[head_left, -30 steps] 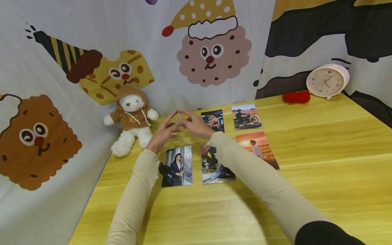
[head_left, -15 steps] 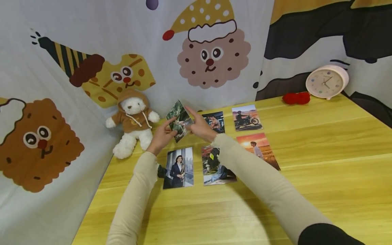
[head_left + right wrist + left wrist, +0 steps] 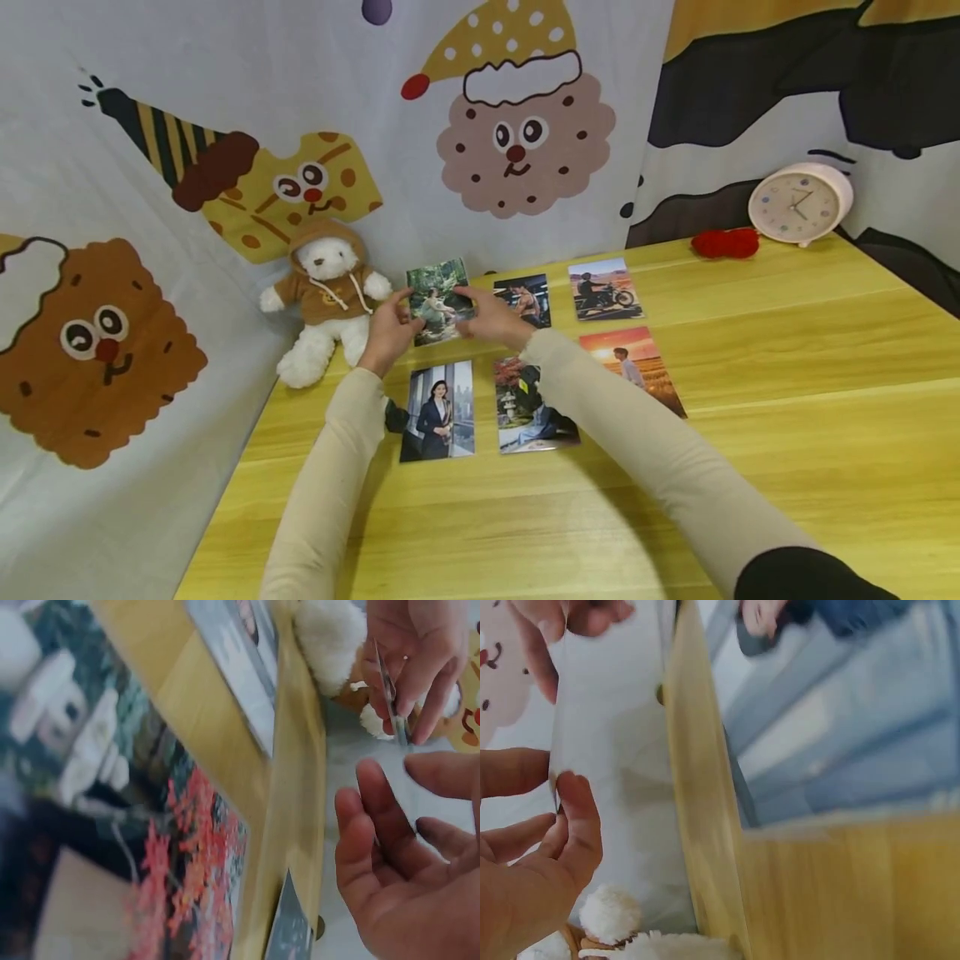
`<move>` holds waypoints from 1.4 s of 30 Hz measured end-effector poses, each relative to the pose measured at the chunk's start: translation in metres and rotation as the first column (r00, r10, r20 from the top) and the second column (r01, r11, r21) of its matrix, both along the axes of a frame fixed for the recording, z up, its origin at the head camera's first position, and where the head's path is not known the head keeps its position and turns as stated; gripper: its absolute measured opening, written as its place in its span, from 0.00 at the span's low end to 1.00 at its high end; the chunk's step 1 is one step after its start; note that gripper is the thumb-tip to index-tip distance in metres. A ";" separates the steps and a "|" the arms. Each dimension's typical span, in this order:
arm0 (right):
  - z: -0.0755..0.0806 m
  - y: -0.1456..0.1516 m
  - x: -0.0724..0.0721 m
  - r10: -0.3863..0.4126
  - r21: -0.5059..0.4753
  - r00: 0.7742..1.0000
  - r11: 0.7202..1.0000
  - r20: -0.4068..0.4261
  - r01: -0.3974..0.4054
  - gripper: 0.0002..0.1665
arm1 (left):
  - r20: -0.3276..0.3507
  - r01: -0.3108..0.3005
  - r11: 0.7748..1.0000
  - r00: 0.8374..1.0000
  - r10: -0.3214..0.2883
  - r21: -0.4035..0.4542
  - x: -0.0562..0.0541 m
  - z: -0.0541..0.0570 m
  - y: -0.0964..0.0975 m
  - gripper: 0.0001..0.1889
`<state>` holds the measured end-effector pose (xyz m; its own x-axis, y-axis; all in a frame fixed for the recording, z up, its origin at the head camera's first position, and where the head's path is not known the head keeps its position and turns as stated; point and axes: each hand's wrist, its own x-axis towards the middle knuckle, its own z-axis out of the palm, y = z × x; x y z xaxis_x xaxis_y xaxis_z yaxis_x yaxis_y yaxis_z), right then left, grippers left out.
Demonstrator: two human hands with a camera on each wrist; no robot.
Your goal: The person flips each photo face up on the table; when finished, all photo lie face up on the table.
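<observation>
Both hands hold a photo print of a person in a green forest (image 3: 438, 279) upright-facing at the far left of the table. The left hand (image 3: 387, 333) pinches its left edge between thumb and fingers. On the right edge, the right hand (image 3: 495, 318) has its thumb and fingers at either side. Both wrist views show the print nearly edge-on, with the left-hand fingers (image 3: 577, 817) curled at it. Below lies a photo of a suited woman (image 3: 438, 412). A garden photo (image 3: 513, 408) and a gym photo (image 3: 532, 292) are partly hidden by the right arm and hand.
A motorcycle photo (image 3: 606, 289) and a sunset photo (image 3: 618, 350) lie to the right. A white plush bear in a brown hoodie (image 3: 330, 287) sits left of the hands. A fuzzy red object (image 3: 725, 242) and a round clock (image 3: 798, 204) stand near the patterned curtain (image 3: 405, 150).
The forest print, first edge-on between the fingertips, has turned to show its picture, then straightened from a slant and come lower. The hands have moved apart to its two sides.
</observation>
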<state>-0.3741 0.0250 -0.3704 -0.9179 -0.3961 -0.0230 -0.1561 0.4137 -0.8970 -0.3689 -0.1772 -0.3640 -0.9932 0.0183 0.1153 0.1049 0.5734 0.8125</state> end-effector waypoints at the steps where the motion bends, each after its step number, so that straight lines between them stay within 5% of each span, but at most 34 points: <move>1: 0.000 0.000 -0.001 0.001 0.046 1.000 0.999 -0.012 0.000 0.43 | 0.001 -0.005 0.999 1.000 0.005 -0.038 -0.002 -0.001 0.000 0.34; 8: 0.000 -0.008 -0.003 0.039 0.378 0.990 0.926 -0.136 0.015 0.41 | 0.066 -0.044 0.955 0.996 0.066 -0.293 -0.014 -0.006 0.000 0.28; 12: -0.003 -0.017 -0.002 0.057 0.472 0.988 0.881 -0.141 0.016 0.40 | 0.099 -0.046 0.928 0.991 0.088 -0.371 -0.017 -0.008 -0.001 0.27; 19: -0.008 -0.026 -0.002 0.032 0.516 0.993 0.856 -0.117 0.033 0.36 | 0.115 -0.005 0.874 0.991 0.069 -0.485 -0.023 -0.014 -0.003 0.26; 23: -0.010 -0.027 -0.003 0.031 0.535 0.993 0.844 -0.116 0.036 0.36 | 0.130 0.069 0.813 0.991 0.009 -0.579 -0.029 -0.015 -0.002 0.26; 33: -0.016 -0.033 -0.013 0.043 0.621 0.984 0.780 -0.171 0.074 0.18 | 0.283 0.252 0.744 0.955 -0.088 -0.619 -0.032 -0.003 0.001 0.31; 37: -0.015 -0.034 -0.013 0.040 0.650 0.984 0.755 -0.173 0.083 0.19 | 0.311 0.273 0.739 0.946 -0.090 -0.616 -0.033 -0.004 0.001 0.28; 42: -0.014 -0.035 -0.010 0.016 0.632 0.986 0.769 -0.165 0.093 0.14 | 0.313 0.271 0.741 0.946 -0.087 -0.614 -0.034 -0.005 0.001 0.27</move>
<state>-0.3844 -0.0101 -0.3839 -0.9454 -0.3047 -0.1160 -0.2383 0.8886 -0.3920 -0.4029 -0.1761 -0.3693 -0.9551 0.1764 -0.2381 0.1095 0.9567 0.2696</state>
